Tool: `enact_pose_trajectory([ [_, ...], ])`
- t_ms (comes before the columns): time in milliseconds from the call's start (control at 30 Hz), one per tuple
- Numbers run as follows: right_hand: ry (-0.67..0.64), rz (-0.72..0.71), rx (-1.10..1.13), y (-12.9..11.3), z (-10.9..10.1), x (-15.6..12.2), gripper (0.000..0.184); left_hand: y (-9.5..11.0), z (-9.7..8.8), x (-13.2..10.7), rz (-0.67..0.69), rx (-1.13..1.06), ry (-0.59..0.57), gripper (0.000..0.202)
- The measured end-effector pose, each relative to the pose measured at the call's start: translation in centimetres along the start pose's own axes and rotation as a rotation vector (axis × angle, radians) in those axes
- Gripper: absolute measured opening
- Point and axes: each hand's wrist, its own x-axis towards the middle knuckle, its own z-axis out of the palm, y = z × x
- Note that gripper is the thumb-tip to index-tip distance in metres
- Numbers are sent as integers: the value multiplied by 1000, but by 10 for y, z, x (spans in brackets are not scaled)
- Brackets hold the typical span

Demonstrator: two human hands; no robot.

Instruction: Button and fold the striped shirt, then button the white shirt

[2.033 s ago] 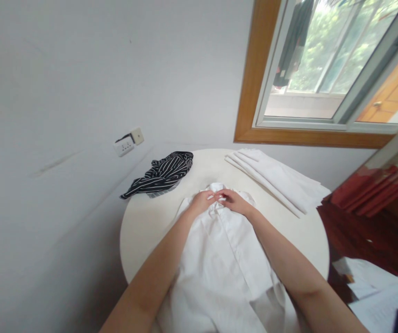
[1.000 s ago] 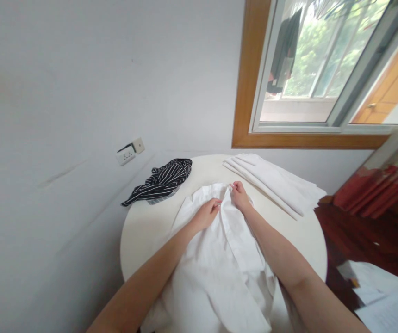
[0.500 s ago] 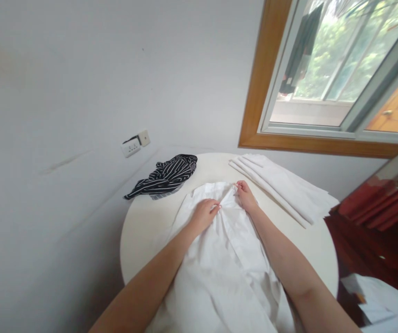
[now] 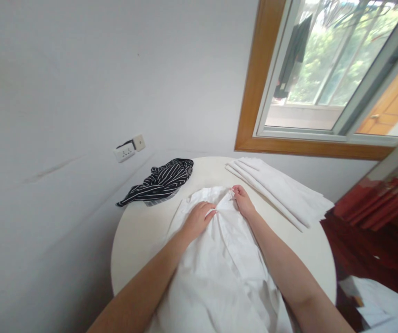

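A white shirt (image 4: pixel 220 273) lies spread on a round cream table (image 4: pixel 139 231), its collar end away from me. My left hand (image 4: pixel 197 217) rests flat on the cloth just left of the front opening, fingers stretched out. My right hand (image 4: pixel 242 200) pinches the shirt's edge near the collar between thumb and fingers. Both forearms lie along the shirt.
A crumpled black-and-white striped garment (image 4: pixel 160 180) lies at the table's far left edge. Folded white cloth (image 4: pixel 282 189) is stacked at the far right. A wall socket (image 4: pixel 127 148) sits on the grey wall. A wood-framed window (image 4: pixel 254 92) and dark red furniture (image 4: pixel 369 231) stand to the right.
Both hands moved apart from the collar middle; the shirt front was opened and spread. My left hand now lies flat, and my right hand keeps its pinch near the collar.
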Motion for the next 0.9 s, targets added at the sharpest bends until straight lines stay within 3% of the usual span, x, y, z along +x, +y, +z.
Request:
enact_pose_trajectory([
  [100,9,-66,-11,-5,1,-4,21,1,0,0,-14,18,35,16],
  [200,-34,-294,-188,-19,2,-10,22,-1,2,-1,-29,8,45,18],
  [300,-178,-510,-379,-45,5,-16,25,-5,4,-1,-35,-27,45,20],
  [433,-461,-497,-597,-73,12,-29,33,-6,3,0,-36,-40,43,23],
  [500,-532,-488,-702,-77,13,-39,39,-5,0,1,-26,-31,40,24],
  [600,-512,-506,-817,-74,11,-59,42,-3,-3,2,-25,0,21,27],
  [767,-368,-450,-938,-63,13,-92,53,1,-1,1,4,47,-33,29],
  [900,-233,-408,-976,-53,22,-101,42,8,3,-1,35,79,-80,26],
])
